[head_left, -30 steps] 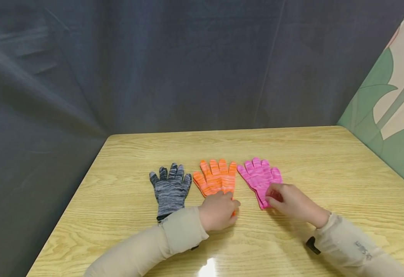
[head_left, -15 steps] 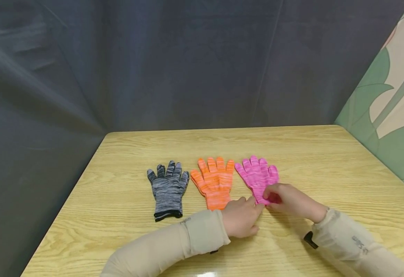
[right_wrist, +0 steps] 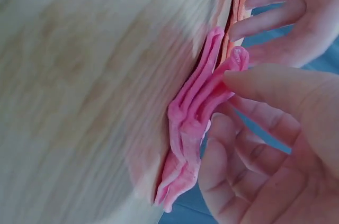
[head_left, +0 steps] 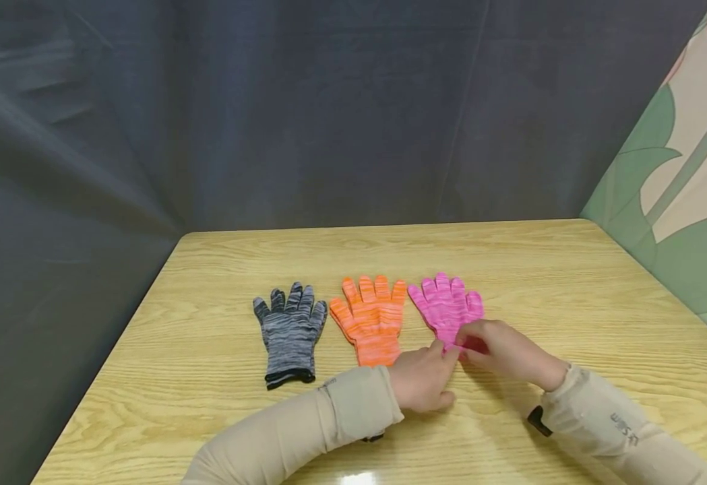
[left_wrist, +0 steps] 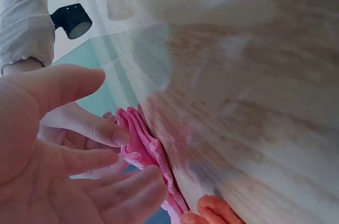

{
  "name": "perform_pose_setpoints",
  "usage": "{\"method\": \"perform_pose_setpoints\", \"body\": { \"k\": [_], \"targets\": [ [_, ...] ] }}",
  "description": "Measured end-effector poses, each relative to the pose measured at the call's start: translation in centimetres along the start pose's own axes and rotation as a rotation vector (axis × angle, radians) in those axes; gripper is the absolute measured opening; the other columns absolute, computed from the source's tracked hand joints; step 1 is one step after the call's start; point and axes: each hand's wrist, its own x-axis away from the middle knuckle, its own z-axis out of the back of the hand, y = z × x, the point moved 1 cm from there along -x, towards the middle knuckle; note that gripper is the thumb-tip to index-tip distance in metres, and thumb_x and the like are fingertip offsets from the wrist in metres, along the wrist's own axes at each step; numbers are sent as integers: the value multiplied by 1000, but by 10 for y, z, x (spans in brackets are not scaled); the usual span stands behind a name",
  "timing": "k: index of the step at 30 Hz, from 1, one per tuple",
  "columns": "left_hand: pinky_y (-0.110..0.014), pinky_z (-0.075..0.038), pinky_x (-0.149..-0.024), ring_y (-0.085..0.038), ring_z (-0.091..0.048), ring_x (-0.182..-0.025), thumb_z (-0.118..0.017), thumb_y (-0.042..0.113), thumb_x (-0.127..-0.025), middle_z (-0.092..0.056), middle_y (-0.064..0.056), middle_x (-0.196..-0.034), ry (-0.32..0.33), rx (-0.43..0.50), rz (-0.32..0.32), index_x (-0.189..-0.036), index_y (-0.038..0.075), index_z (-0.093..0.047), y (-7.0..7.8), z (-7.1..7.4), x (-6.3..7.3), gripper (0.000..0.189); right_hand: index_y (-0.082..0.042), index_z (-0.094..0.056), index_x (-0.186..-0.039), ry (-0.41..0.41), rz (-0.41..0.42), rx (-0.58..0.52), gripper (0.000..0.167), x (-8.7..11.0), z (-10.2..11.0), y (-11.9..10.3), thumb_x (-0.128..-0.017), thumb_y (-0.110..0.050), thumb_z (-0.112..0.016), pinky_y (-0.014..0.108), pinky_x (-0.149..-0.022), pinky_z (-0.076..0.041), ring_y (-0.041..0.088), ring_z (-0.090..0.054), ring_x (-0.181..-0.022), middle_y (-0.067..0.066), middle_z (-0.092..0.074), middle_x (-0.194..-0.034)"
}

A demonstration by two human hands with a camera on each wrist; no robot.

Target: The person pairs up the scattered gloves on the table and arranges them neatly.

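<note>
A pink knitted glove [head_left: 447, 310] lies flat on the table, fingers pointing away and cuff toward me. My right hand [head_left: 505, 350] pinches the right side of its cuff between thumb and forefinger; in the right wrist view the thumb presses the pink edge [right_wrist: 233, 68]. From the left comes my left hand [head_left: 424, 379], its forefinger reaching to the same cuff. The left wrist view shows the left thumb and fingers [left_wrist: 79, 160] apart and loosely extended. Left of the pink glove lies an orange glove [head_left: 377, 323], its cuff partly hidden behind the left hand.
A grey-and-black glove [head_left: 292, 337] with a dark cuff lies farthest left in the row. The wooden table [head_left: 207, 269] meets a dark cloth [head_left: 341, 121] at the back and left. A leaf-patterned surface [head_left: 699, 202] borders the right side.
My left hand has moved right, from the orange glove's cuff to the pink glove's cuff. The right hand stays at the pink cuff. The whole view has shifted slightly.
</note>
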Motion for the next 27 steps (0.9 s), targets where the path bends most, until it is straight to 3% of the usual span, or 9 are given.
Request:
{"method": "perform_pose_setpoints", "body": {
  "k": [5, 10, 13, 16, 22, 27],
  "targets": [
    [-16, -48, -59, -6, -58, -74, -59, 40, -89, -40, -10, -142, -1, 49, 2, -144, 14, -31, -1, -2, -2, 67, -12, -64, -83, -10, 10, -34, 9, -1, -4, 1, -81, -3, -66, 21, -62, -45, -2, -48, -70, -7, -62, -77],
    [-15, -49, -63, -5, -59, -77, -58, 41, -90, -45, -10, -136, -2, -8, -28, -139, 12, -40, -2, -5, -3, 60, -10, -65, -86, -35, -14, -73, 7, -4, 7, 7, -83, -4, -65, 18, -58, -44, -4, -46, -66, -6, -61, -76],
    [-13, -48, -63, -5, -59, -77, -57, 41, -90, -47, -10, -135, -3, -27, -38, -137, 10, -43, -1, -4, -2, 58, -6, -65, -86, 22, -96, -37, 4, -9, 23, 20, -83, -3, -64, 19, -54, -42, -1, -46, -61, -3, -59, -72],
    [-12, -45, -56, -4, -55, -68, -57, 40, -91, -48, -8, -131, -2, -33, -36, -135, 10, -44, 0, -4, -1, 55, -1, -63, -88, 58, -228, 2, 5, -17, 36, 39, -85, -5, -62, 21, -52, -40, 5, -47, -59, 3, -60, -71],
    [-12, -41, -51, -3, -47, -59, -57, 40, -91, -50, -4, -121, 23, -51, -46, -130, 8, -48, 1, -4, 0, 52, 8, -59, -100, -33, -387, -20, 25, -30, 37, 67, -88, -15, -58, 26, -55, -43, 11, -53, -60, 11, -61, -74],
    [-12, -45, -63, -5, -54, -74, -59, 41, -89, -52, 1, -107, 51, -90, -71, -122, 9, -53, 1, -5, -2, 46, 4, -59, -90, -57, -437, -45, 21, -38, 32, 77, -87, -16, -60, 25, -55, -40, 10, -50, -59, 5, -58, -69]
  ]
}}
